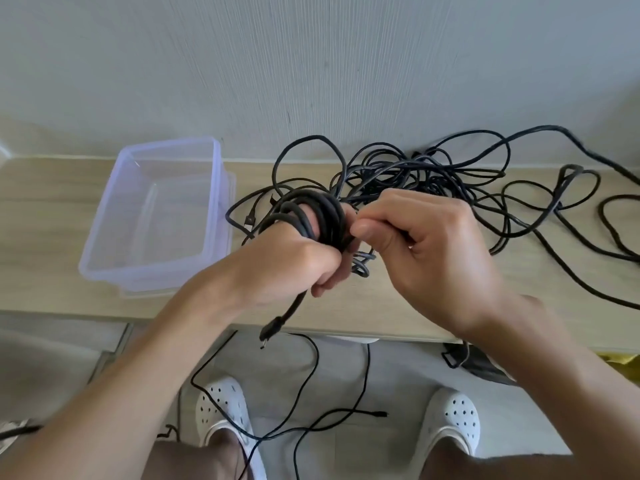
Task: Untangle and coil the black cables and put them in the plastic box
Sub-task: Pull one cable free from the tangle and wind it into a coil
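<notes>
My left hand grips a coil of black cable wound in several loops around it, above the table's front half. One plug end of that cable hangs down below the hand. My right hand is beside the coil and pinches a strand of the same cable at its right side. Behind both hands lies a tangled heap of black cables spread across the table. The clear plastic box stands to the left with nothing visible inside.
The light wooden table stands against a grey wall. More thin black cables trail on the floor under the table's front edge, near my two white shoes. A dark object lies on the floor at the right.
</notes>
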### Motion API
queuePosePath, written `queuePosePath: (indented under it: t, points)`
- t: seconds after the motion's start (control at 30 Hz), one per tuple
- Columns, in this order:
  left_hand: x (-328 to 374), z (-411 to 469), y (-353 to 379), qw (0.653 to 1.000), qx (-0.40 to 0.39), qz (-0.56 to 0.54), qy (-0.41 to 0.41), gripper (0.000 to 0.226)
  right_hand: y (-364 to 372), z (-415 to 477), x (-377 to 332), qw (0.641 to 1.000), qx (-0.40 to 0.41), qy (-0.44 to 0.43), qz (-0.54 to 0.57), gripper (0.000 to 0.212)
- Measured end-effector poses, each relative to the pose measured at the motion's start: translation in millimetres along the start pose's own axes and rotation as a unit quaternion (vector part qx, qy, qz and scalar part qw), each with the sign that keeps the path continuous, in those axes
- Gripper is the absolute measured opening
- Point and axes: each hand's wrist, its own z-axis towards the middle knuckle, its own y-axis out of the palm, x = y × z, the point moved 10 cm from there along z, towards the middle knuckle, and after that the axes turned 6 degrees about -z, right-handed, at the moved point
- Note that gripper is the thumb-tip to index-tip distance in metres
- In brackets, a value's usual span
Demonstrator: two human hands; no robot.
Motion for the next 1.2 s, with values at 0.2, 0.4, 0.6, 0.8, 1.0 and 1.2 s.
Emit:
queuePosePath:
  t: [0.2, 0.4, 0.6, 0.8, 1.0, 1.2]
  points:
    - [-12.7, -11.5, 41.0, 0.968, -0.147, -0.188, -0.082, 0.027, -5.9, 1.8, -5.4, 0.999, 0.028, -0.023, 0.03, 0.016]
    - [-4.0, -15.1, 78.1, 0.851, -0.251, -0.455, -0.081, 0.021, 9.1, 2.0, 21.0, 0.981, -0.031, 0.102, 0.165, 0.017]
    - [11.9, -4.8, 73.0, 0.781, -0.183, -0.596, 0.003, 0.054, 39.6, -2.9, 42.0, 0.931, -0.137, 0.215, 0.263, 0.016]
    - [18.1, 2.9, 17.7, 0.757, -0.07, -0.643, 0.092, 0.099, 73.0, -19.9, 26.5, 0.953, -0.244, 0.17, 0.053, 0.031]
    - [-9.1, -4.8, -35.5, 0.906, 0.158, -0.386, 0.073, 0.107, 76.6, -31.5, 8.5, 0.94, -0.308, 0.138, 0.05, 0.028]
    - [-8.3, -16.7, -27.9, 0.982, 0.123, -0.145, 0.016, 0.1, 59.8, -28.1, 7.6, 0.938, -0.316, 0.13, 0.057, 0.023]
